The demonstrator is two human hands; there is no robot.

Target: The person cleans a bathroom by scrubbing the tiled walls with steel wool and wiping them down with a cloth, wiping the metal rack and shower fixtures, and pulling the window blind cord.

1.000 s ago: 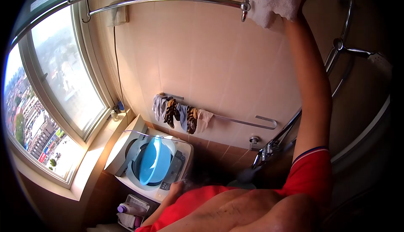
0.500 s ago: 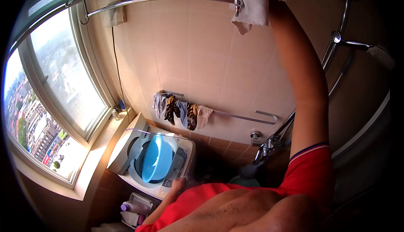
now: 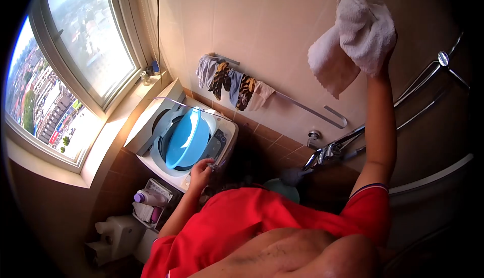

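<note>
A white towel (image 3: 365, 33) hangs bunched at the upper right in the head view, its lower corner dangling. My right hand (image 3: 387, 62) is raised and closed on the towel, which hides most of the fingers. Low by the front edge of the top-loading washing machine (image 3: 176, 179) is my left hand (image 3: 201, 174), its fingers curled together around something small that I cannot make out. A blue basin (image 3: 187, 139) stands tilted in the machine's open top.
Several small cloths (image 3: 233, 83) hang on a wall rail (image 3: 307, 107). Shower fittings (image 3: 327, 153) are on the wall at right. A basket (image 3: 169, 197) with a purple-capped bottle (image 3: 150, 197) sits below the machine. A window (image 3: 88, 41) is at left.
The towel has come away from the curved metal rail and down, held in my right hand. My left hand has lifted slightly more into view. The camera view has tilted downward.
</note>
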